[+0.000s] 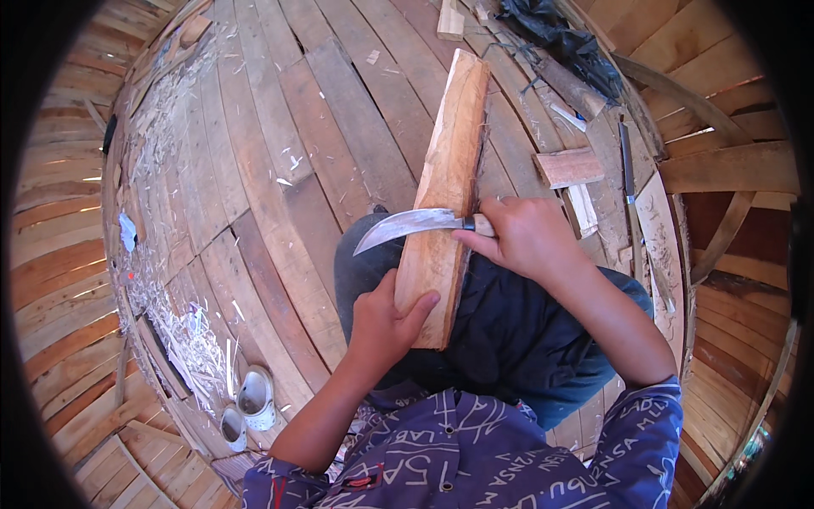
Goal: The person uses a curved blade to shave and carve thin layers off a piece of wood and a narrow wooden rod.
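Observation:
A long split piece of wood [437, 187], pale with a darker bark edge on its right, slants upward across my lap. Its near end is gripped by my left hand [386, 318], with the thumb lying over the top face and the fingers round the left side. My right hand [521, 233] is wrapped about the handle of a knife [403, 225]. The curved steel blade points left and lies across the middle of the wood; whether its edge touches the surface I cannot tell. My right fingers partly hide the handle.
Wood shavings [199, 348] pile up at the left, beside a pair of light clogs [254, 399]. To the right lie a reddish wood block [570, 168], a dark-handled long tool [627, 161] and black plastic [564, 42]. Plank walls [59, 280] close in both sides.

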Tool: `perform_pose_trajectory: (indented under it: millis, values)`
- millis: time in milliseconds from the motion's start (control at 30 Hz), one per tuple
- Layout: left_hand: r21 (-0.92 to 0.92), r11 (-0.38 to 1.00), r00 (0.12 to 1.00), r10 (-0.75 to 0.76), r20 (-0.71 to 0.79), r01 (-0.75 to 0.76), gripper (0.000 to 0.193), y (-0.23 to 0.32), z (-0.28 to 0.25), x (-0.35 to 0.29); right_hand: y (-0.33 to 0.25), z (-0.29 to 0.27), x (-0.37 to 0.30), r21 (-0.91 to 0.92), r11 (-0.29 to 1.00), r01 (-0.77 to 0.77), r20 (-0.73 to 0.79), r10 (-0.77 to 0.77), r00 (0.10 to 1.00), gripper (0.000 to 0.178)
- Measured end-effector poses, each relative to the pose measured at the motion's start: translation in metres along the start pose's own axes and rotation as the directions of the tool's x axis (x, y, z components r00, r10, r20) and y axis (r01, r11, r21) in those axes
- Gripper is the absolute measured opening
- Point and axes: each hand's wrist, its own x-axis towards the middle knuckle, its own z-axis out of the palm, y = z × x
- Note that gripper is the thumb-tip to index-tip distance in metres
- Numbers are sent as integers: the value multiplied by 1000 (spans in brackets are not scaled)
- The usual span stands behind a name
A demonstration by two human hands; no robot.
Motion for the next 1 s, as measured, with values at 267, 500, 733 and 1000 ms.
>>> perform_pose_trajectory:
  millis: [267, 500, 733, 1000]
  values:
    - [92, 995, 995, -57, 85, 49, 43, 10, -7, 12, 39, -10, 28, -275, 950, -148, -90, 128, 988, 60]
    - [-13, 980, 966, -196, 166, 201, 48, 6, -12, 4, 27, 2, 26, -283, 950, -131, -193, 77, 978, 58]
    - [-170, 929, 902, -256, 348, 329, 48, 14, -22, 21, 68, -10, 48, -502, 854, 137, -221, -279, 935, 56]
    - [-97, 953, 935, -256, 246, 286, 46, 9, -16, 13, 35, -49, 34, -45, 969, -244, -61, 241, 969, 53]
